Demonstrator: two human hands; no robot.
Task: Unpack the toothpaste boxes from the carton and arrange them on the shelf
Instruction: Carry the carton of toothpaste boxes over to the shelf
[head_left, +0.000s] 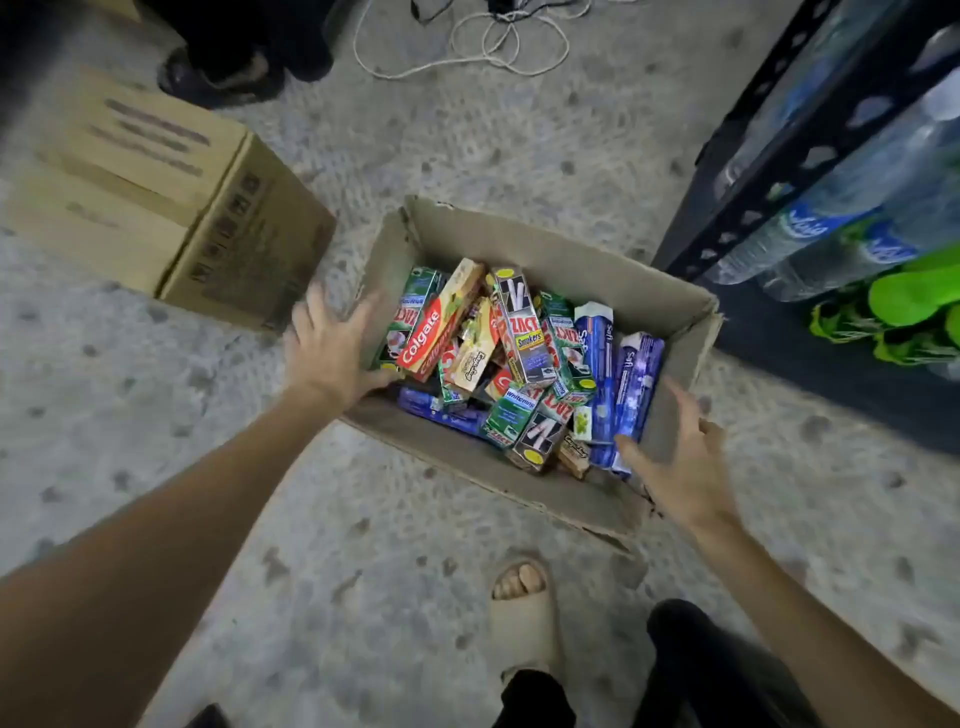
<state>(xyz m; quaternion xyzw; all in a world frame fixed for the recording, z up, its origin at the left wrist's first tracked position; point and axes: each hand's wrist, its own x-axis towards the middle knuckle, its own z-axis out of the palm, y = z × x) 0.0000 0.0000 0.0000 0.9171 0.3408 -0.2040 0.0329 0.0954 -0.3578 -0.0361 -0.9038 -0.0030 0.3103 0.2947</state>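
1. Head view: both hands spread open, empty; left hand (332, 348) at the carton (519, 239) wall, right hand (680, 462) by its near corner.
2. Toothpaste boxes (519, 358) lie jumbled inside; a careless grab could crush or spill some onto the floor (467, 145), away from the shelf (779, 171).

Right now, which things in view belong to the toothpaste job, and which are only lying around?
Part of the job:
open carton
toothpaste boxes piled inside it
shelf on the right
left hand and right hand, both open, at the carton's sides

Just lying about:
closed carton on the left
white cord on the floor
water bottles on the shelf
green packs
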